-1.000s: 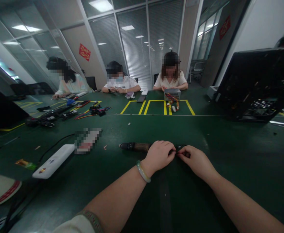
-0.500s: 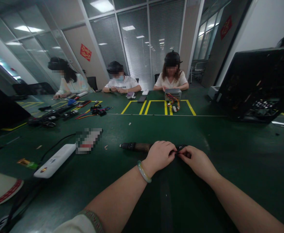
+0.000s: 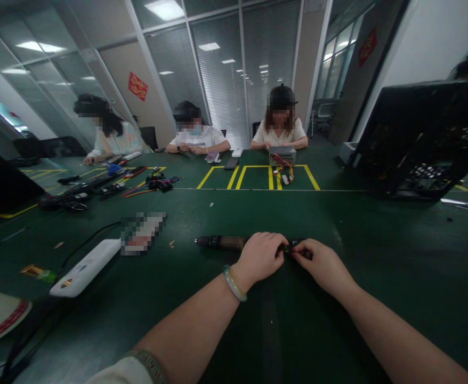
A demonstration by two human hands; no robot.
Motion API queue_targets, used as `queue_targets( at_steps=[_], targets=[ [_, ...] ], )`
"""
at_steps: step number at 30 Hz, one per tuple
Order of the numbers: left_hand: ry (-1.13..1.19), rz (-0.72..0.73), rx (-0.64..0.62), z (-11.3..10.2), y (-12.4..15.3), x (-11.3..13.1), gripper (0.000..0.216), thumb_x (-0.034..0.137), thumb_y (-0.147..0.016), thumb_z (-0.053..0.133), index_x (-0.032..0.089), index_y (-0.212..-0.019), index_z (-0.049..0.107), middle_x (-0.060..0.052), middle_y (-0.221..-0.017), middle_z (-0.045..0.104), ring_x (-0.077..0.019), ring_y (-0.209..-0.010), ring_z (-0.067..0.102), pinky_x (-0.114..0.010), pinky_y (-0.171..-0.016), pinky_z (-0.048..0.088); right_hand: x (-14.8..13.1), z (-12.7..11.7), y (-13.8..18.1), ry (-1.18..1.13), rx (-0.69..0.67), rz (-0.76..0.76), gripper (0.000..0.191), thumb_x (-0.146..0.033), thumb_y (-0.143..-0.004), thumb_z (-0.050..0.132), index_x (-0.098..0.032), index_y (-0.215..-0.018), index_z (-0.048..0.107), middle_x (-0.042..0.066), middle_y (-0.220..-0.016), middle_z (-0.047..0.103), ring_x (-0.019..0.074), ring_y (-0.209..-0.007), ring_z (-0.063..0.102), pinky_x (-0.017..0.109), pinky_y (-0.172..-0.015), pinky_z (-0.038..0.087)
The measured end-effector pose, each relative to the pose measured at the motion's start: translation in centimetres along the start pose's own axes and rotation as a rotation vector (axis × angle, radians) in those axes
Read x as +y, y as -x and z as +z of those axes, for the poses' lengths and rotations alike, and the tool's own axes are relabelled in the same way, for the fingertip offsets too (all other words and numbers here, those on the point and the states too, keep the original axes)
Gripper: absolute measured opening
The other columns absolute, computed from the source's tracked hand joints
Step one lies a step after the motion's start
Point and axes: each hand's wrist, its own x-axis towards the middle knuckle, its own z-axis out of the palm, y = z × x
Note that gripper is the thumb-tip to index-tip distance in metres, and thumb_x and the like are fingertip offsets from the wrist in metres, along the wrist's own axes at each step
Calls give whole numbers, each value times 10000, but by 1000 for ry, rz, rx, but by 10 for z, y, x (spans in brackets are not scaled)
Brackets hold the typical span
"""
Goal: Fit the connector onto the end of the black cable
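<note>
The small dark part (image 3: 291, 248) is sitting right between the two hands, low over the green table (image 3: 378, 256). The left hand (image 3: 260, 256) is curling almost closed, pinching its left end, and the right hand (image 3: 322, 261) is pinching the right end with its fingertips. A brown-handled tool (image 3: 222, 242) is lying leftward from behind the left hand; whether they are touching, I cannot tell.

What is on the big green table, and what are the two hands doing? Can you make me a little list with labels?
left hand: pinching a small dark part, too small to identify
right hand: pinching the same part from the other side
tool: brown and black, lying flat beside the left hand
table: green top
power strip: white, far left
computer case: black, far right
people: three seated across the table
</note>
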Motion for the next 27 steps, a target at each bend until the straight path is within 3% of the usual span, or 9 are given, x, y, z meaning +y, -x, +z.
queue_targets(
  at_steps=[13, 27],
  targets=[
    [-5, -28, -15, 0, -1, 3, 185, 124, -823, 584, 209, -987, 570, -3, -968, 623, -191, -950, 574, -342, -888, 417, -10, -2, 2, 39, 8, 10, 103, -237, -857, 581, -214, -861, 682, 7, -896, 632, 159, -777, 596, 253, -666, 431],
    [-4, -54, -34, -1, 2, 9, 206, 105, -797, 524, 216, -955, 594, -12, -990, 616, -201, -952, 551, -328, -883, 386, -10, 3, 7, 101, 142, -72, 120, -110, -809, 607, -219, -813, 656, -34, -891, 625, 135, -802, 603, 231, -729, 403]
  ],
)
